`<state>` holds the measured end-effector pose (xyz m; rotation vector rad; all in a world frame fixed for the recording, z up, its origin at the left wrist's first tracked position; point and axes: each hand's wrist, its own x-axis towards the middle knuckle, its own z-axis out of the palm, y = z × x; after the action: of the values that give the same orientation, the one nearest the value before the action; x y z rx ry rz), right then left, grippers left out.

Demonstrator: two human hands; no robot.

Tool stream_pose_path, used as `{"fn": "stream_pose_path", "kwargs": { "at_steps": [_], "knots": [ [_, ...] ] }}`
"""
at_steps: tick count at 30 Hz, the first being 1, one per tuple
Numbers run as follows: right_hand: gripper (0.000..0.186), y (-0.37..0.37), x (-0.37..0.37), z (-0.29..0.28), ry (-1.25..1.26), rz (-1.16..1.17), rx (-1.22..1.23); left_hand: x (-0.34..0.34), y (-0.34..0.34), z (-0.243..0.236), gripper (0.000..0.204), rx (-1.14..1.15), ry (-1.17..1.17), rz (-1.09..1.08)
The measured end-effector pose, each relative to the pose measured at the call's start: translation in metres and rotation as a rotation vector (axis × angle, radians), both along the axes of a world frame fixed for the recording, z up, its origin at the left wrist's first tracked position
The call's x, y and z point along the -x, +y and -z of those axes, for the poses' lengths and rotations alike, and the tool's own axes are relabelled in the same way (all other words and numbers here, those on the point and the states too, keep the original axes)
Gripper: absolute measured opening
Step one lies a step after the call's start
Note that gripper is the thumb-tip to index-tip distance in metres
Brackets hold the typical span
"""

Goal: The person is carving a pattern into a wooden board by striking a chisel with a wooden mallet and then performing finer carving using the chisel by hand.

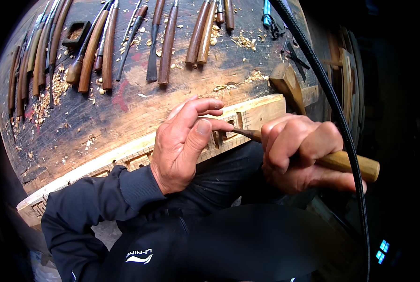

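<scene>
My right hand (301, 152) is wrapped round the pale wooden handle of a carving chisel (353, 167). Its narrow blade points left, into the carved face of a long wooden board (264, 110). My left hand (184, 141) lies over the board, fingers apart, with the index fingertip against the chisel's blade near its tip. Recessed rectangular patterns and pencilled grid lines run along the board's near face; the left hand and sleeve cover part of them. The cutting edge is hard to make out in the recess.
Many wooden-handled carving tools (167, 49) lie in a row across the far side of the worn workbench (139, 122). A wooden mallet (287, 84) rests by the board's right end. Wood shavings (45, 105) are scattered about. A black braided cable (334, 94) hangs across the right.
</scene>
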<state>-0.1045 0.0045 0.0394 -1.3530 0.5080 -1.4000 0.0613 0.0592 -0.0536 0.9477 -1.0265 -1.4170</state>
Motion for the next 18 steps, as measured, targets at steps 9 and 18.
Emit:
{"fn": "stream_pose_path", "kwargs": {
  "at_steps": [9, 18],
  "knots": [
    [0.086, 0.001, 0.002, 0.014, 0.104, -0.145, 0.295, -0.004, -0.004, 0.003, 0.053, 0.109, -0.113, 0.000],
    [0.083, 0.009, 0.001, -0.001, 0.032, 0.130, 0.423, -0.002, -0.002, 0.000, 0.057, 0.053, 0.076, -0.050]
  ]
}}
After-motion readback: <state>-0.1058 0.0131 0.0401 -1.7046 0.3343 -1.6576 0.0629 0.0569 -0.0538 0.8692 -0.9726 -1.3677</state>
